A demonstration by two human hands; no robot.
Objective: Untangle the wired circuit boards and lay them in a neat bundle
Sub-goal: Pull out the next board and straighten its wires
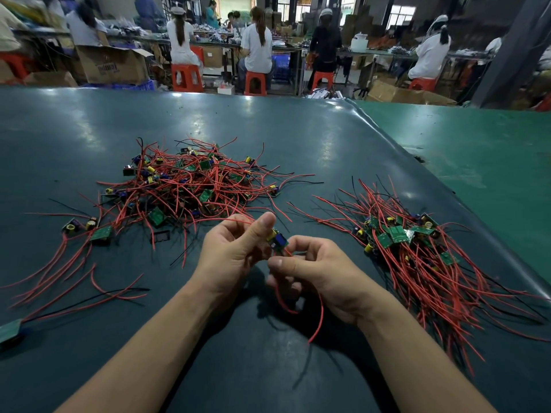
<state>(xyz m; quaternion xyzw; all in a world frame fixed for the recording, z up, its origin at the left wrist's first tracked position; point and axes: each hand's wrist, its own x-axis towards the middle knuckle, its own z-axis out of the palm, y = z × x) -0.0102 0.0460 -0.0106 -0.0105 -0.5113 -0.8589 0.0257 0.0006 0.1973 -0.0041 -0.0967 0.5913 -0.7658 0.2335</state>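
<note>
Gripping one wired circuit board (pixel 277 241) above the bench (pixel 268 368), left hand (pixel 231 257) and right hand (pixel 322 269) both pinch it between tangled pile (pixel 185 183) and laid bundle (pixel 417 251). Carton (pixel 111 68) lettering is unreadable.

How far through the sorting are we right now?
Roughly midway, at a guess. Done: a combed bundle lies on the right, wires running one way. In hand: the left hand and right hand hold one board. Left: the tangled pile and a few strays beside it.
</note>
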